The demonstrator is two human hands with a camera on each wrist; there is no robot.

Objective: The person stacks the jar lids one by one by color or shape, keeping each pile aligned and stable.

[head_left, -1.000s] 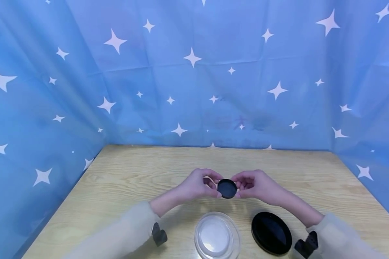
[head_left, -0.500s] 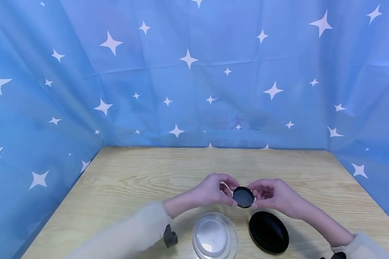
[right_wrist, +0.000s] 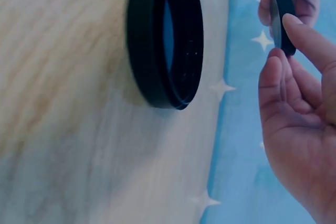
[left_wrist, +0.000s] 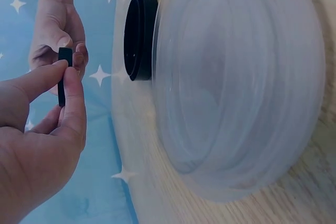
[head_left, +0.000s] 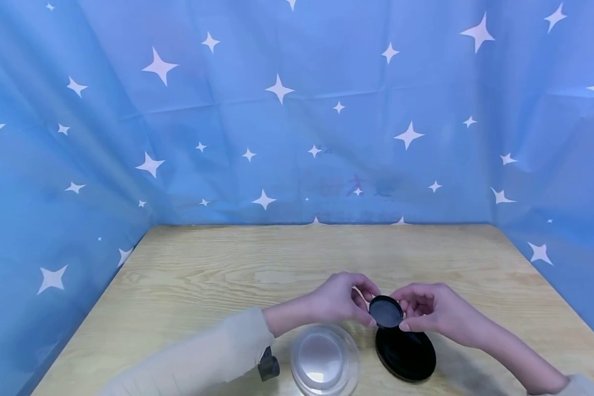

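Both hands hold one small round black lid [head_left: 385, 312] between them, raised off the table. The left hand [head_left: 345, 298] pinches its left edge between thumb and fingers, and the right hand [head_left: 432, 309] pinches the opposite edge. In the left wrist view the lid [left_wrist: 64, 77] shows edge-on as a thin black strip. Below it on the table lies a larger round black lid [head_left: 406, 355], its rim raised and its far edge partly covered by the small lid in the head view. To its left stands a clear round plastic container [head_left: 325, 360].
The wooden table [head_left: 218, 264] ends at a blue curtain [head_left: 227, 126] with white stars at the back and sides. A dark wrist device [head_left: 268, 364] sits at the left sleeve.
Both hands have carried the small black lid to the right and nearer the body, from beyond the container to above the larger lid's far edge. The grip looks the same.
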